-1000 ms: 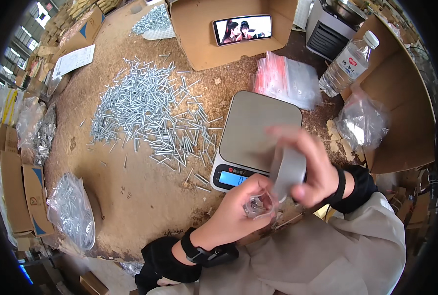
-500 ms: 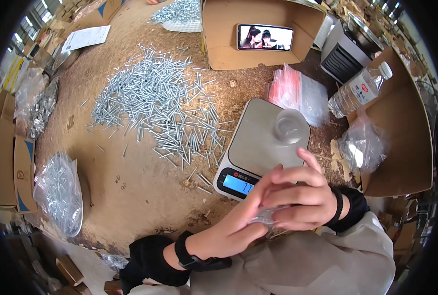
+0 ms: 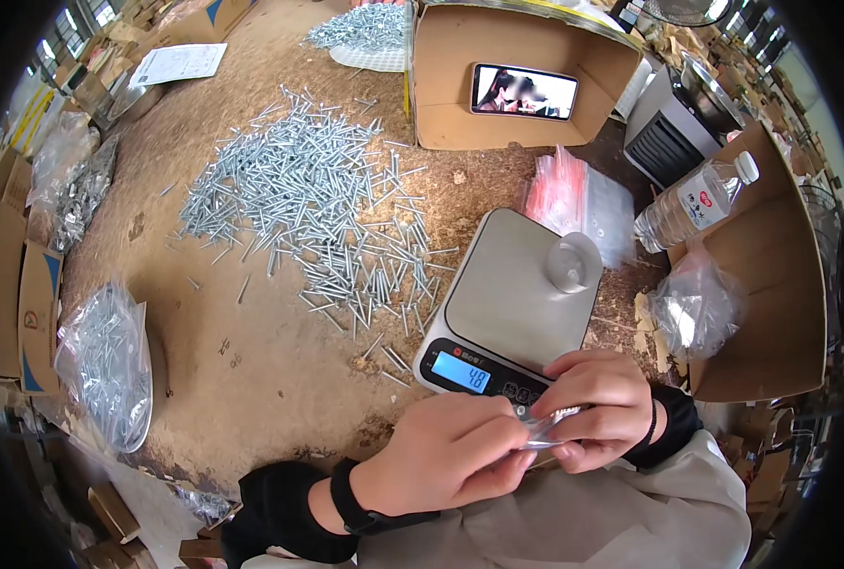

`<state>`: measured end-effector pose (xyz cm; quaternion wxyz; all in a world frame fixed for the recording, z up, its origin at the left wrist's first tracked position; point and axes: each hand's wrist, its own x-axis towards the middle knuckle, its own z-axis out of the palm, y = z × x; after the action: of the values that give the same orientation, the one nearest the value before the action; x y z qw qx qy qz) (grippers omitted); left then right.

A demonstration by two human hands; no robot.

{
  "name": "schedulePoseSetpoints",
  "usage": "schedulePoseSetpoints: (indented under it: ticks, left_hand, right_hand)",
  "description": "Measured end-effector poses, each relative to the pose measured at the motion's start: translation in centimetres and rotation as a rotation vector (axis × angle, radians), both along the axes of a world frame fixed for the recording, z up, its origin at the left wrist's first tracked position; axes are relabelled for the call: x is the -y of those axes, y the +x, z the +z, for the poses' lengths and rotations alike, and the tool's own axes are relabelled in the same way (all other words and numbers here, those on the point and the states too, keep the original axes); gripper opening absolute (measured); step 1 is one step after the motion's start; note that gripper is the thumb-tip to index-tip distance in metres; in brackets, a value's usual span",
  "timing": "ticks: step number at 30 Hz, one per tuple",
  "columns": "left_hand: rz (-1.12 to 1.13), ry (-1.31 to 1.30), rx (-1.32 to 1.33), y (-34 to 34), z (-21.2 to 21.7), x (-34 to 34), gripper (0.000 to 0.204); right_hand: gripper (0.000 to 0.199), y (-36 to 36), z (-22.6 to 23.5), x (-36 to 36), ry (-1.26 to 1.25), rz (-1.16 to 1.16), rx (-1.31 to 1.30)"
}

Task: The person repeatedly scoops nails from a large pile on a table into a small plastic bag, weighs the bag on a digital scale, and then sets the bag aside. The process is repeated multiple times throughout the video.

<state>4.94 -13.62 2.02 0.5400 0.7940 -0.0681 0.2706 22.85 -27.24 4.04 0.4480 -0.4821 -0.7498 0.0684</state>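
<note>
Both hands meet just in front of the digital scale (image 3: 521,284). Pinched between them is a small clear plastic bag (image 3: 540,434) with silvery pieces showing at its right end; the fingers hide most of it. My left hand (image 3: 450,446) grips its left side, fingers curled. My right hand (image 3: 604,406) closes round the other side, close to the scale's front corner. A small clear plastic cup (image 3: 573,264) stands on the scale's plate, and the display is lit. Left of the scale, a large loose pile of silver screws (image 3: 289,180) spreads over the worn table.
Flat plastic bags with red edges (image 3: 573,204) lie behind the scale. A clear bottle (image 3: 692,201) and a crumpled plastic bag (image 3: 695,305) are at right. A phone (image 3: 523,92) leans inside an open carton (image 3: 441,128). A filled bag of screws (image 3: 109,370) sits at the left edge.
My hands have turned from overlapping palms to a fingertip grip on the bag, the left knuckles now upward. The scale's reading has changed. The view has shifted slightly.
</note>
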Motion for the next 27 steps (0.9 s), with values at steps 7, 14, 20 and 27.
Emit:
schedulePoseSetpoints:
  ticks: [7,14,20,27]
  left_hand:
    - [-0.011,0.142,0.103,0.2,0.0,0.3,0.015]
    - [0.0,0.17,0.105,0.4,0.0,0.6,0.017]
    - [0.009,0.083,0.156,0.1,-0.1,0.7,0.014]
    - [0.104,-0.034,0.19,-1.6,1.4,-1.4,0.008]
  right_hand:
    - [0.012,-0.9,-0.3,0.2,-0.14,0.055,-0.139]
    - [0.011,-1.4,-0.7,0.5,-0.178,0.078,-0.229]
    - [0.009,-0.9,-0.4,0.1,-0.153,0.18,-0.241]
    - [0.012,0.0,-1.0,0.9,-0.07,0.121,-0.239]
